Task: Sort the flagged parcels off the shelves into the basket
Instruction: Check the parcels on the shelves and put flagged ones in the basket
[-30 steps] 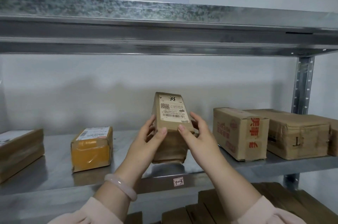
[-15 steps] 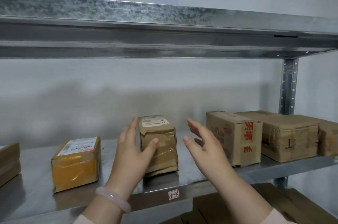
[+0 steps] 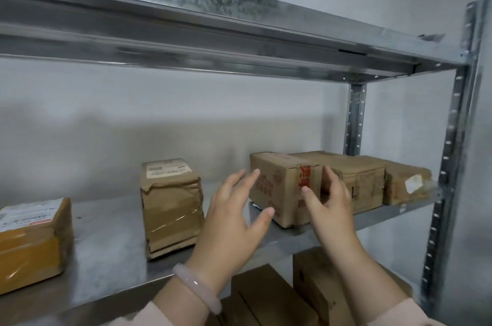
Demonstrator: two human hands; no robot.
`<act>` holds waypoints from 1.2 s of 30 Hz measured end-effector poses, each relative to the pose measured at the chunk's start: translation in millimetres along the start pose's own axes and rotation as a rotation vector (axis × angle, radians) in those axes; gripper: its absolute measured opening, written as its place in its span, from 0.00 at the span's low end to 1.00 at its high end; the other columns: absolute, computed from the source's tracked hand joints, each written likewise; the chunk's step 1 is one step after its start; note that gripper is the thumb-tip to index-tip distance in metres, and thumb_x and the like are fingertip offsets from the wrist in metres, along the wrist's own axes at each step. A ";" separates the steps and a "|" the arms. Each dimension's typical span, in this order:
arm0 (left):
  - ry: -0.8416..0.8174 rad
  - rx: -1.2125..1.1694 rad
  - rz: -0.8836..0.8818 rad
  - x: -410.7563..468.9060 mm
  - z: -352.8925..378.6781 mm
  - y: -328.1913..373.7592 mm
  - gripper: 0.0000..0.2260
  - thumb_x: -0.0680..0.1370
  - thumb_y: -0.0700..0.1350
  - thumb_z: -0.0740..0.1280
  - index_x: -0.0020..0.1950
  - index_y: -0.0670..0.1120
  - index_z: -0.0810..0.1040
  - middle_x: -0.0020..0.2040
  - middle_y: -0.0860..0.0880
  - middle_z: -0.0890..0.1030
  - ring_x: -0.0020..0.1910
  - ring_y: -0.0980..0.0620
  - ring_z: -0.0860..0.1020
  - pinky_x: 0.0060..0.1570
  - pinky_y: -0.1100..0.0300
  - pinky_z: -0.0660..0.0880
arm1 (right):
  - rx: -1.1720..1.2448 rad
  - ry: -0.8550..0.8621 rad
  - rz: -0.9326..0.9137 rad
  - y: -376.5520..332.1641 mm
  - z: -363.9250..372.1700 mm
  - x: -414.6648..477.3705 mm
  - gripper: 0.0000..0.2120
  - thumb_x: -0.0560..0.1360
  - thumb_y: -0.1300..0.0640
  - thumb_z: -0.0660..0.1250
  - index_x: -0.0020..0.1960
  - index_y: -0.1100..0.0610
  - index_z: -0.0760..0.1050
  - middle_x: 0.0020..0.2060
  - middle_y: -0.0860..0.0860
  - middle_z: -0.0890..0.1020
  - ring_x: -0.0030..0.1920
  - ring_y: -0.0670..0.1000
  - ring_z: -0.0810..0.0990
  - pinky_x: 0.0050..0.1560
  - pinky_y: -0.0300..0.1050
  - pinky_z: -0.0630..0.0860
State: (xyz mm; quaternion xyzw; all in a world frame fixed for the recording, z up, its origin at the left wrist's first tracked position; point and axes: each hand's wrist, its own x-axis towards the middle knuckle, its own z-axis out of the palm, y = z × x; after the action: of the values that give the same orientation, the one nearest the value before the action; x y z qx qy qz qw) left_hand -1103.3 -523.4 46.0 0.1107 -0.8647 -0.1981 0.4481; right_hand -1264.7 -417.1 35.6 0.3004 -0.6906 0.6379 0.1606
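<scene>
A cardboard box with red print (image 3: 279,187) stands on the metal shelf (image 3: 111,240). My left hand (image 3: 234,216) hovers open just left of it, fingers spread. Open too, my right hand (image 3: 330,198) is in front of the box's right end, fingertips at its red-taped face. Left of my hands stands the brown paper-wrapped parcel (image 3: 171,206) with a white label on top, free of both hands. No basket is in view.
A yellow-taped parcel (image 3: 32,240) sits at the shelf's far left. Two more brown boxes (image 3: 356,179) (image 3: 404,184) line the right end by the steel uprights (image 3: 452,166). Cartons (image 3: 266,299) fill the shelf below. An upper shelf hangs overhead.
The brown wrapped parcel was set down on the shelf and released. Both hands then moved right to the red-printed box, and the view swung right with them.
</scene>
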 end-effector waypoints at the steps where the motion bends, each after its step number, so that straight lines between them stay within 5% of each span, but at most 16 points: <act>1: -0.028 -0.018 -0.022 4.3 9.7 0.2 0.29 0.76 0.58 0.65 0.74 0.66 0.57 0.75 0.62 0.58 0.73 0.63 0.56 0.67 0.67 0.54 | 0.018 -0.019 0.032 3.8 -2.1 4.5 0.32 0.75 0.48 0.67 0.75 0.47 0.58 0.72 0.49 0.63 0.72 0.50 0.62 0.69 0.51 0.62; 7: -0.053 -0.336 -0.274 43.8 57.2 2.0 0.29 0.78 0.51 0.66 0.77 0.60 0.57 0.74 0.55 0.65 0.71 0.58 0.65 0.68 0.61 0.67 | 0.197 -0.307 0.158 25.7 -5.3 36.0 0.30 0.75 0.49 0.67 0.75 0.48 0.61 0.69 0.49 0.71 0.70 0.52 0.68 0.70 0.57 0.66; 10: 0.028 -0.539 -0.416 56.1 77.7 10.9 0.28 0.78 0.50 0.67 0.75 0.61 0.60 0.70 0.55 0.70 0.65 0.58 0.71 0.48 0.74 0.74 | 0.277 -0.474 0.141 34.8 -8.5 47.3 0.19 0.75 0.51 0.67 0.64 0.39 0.69 0.59 0.42 0.78 0.59 0.44 0.76 0.58 0.45 0.74; 12: 0.152 -0.589 -0.475 63.6 86.6 16.5 0.26 0.77 0.53 0.67 0.74 0.61 0.63 0.69 0.51 0.72 0.63 0.55 0.74 0.53 0.65 0.77 | 0.347 -0.557 0.125 40.5 -12.0 53.2 0.21 0.75 0.52 0.68 0.63 0.36 0.67 0.58 0.39 0.78 0.56 0.39 0.76 0.53 0.39 0.74; 14: 0.251 -0.621 -0.526 71.9 90.1 21.9 0.24 0.76 0.57 0.68 0.71 0.61 0.68 0.68 0.48 0.73 0.62 0.52 0.76 0.60 0.50 0.76 | 0.355 -0.585 0.059 49.0 -14.7 60.2 0.26 0.74 0.52 0.69 0.67 0.35 0.65 0.63 0.39 0.75 0.62 0.41 0.73 0.61 0.44 0.73; 16: 0.309 -0.648 -0.571 78.3 88.0 28.9 0.22 0.73 0.62 0.68 0.65 0.59 0.72 0.64 0.49 0.76 0.59 0.52 0.77 0.57 0.44 0.78 | 0.296 -0.577 -0.082 54.5 -18.6 64.9 0.31 0.73 0.54 0.69 0.68 0.32 0.62 0.67 0.37 0.69 0.65 0.37 0.68 0.64 0.40 0.68; 19: 0.353 -0.608 -0.615 83.3 83.8 38.1 0.30 0.63 0.70 0.72 0.60 0.58 0.72 0.55 0.53 0.79 0.52 0.54 0.80 0.51 0.48 0.80 | 0.207 -0.593 -0.361 57.5 -23.3 68.7 0.33 0.72 0.54 0.69 0.68 0.28 0.60 0.69 0.32 0.61 0.68 0.29 0.59 0.65 0.30 0.61; 22: 0.367 -0.568 -0.630 81.5 88.1 39.2 0.40 0.58 0.67 0.77 0.65 0.57 0.67 0.58 0.51 0.75 0.55 0.51 0.79 0.53 0.51 0.79 | 0.109 -0.696 -0.516 61.6 -21.6 72.4 0.34 0.73 0.48 0.65 0.71 0.27 0.53 0.72 0.27 0.51 0.73 0.34 0.49 0.73 0.45 0.55; 24: 0.434 -0.638 -0.647 78.5 93.0 36.8 0.34 0.65 0.58 0.78 0.66 0.56 0.67 0.60 0.47 0.76 0.56 0.48 0.80 0.51 0.51 0.80 | 0.108 -0.732 -0.539 62.8 -22.1 74.6 0.32 0.75 0.49 0.64 0.71 0.28 0.52 0.71 0.26 0.50 0.73 0.33 0.48 0.74 0.48 0.54; 27: 0.496 -0.790 -0.654 69.6 96.3 31.7 0.21 0.74 0.55 0.70 0.66 0.55 0.70 0.60 0.46 0.79 0.55 0.48 0.80 0.41 0.56 0.81 | 0.286 -0.570 -0.478 62.4 -26.4 74.4 0.27 0.78 0.53 0.62 0.69 0.29 0.58 0.70 0.27 0.56 0.71 0.31 0.53 0.70 0.39 0.56; 30: 0.476 -1.139 -0.670 58.3 100.4 25.7 0.24 0.72 0.58 0.67 0.66 0.50 0.76 0.61 0.43 0.81 0.59 0.44 0.80 0.49 0.47 0.80 | 0.449 -0.421 -0.273 60.4 -29.0 73.7 0.21 0.80 0.49 0.57 0.66 0.27 0.59 0.69 0.27 0.60 0.69 0.27 0.55 0.66 0.35 0.55; 36: 0.455 -1.472 -0.620 41.4 110.3 24.9 0.22 0.72 0.58 0.65 0.59 0.47 0.82 0.61 0.38 0.80 0.60 0.36 0.79 0.60 0.34 0.72 | 0.736 -0.719 0.084 50.3 -24.3 74.8 0.20 0.79 0.45 0.58 0.68 0.28 0.59 0.61 0.33 0.70 0.57 0.31 0.71 0.55 0.34 0.70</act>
State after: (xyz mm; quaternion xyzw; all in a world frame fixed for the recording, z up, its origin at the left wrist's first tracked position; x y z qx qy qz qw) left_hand -1217.8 -489.5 29.9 0.0598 -0.3327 -0.8006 0.4948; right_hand -1357.3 -408.7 44.7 0.5093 -0.4436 0.7010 -0.2290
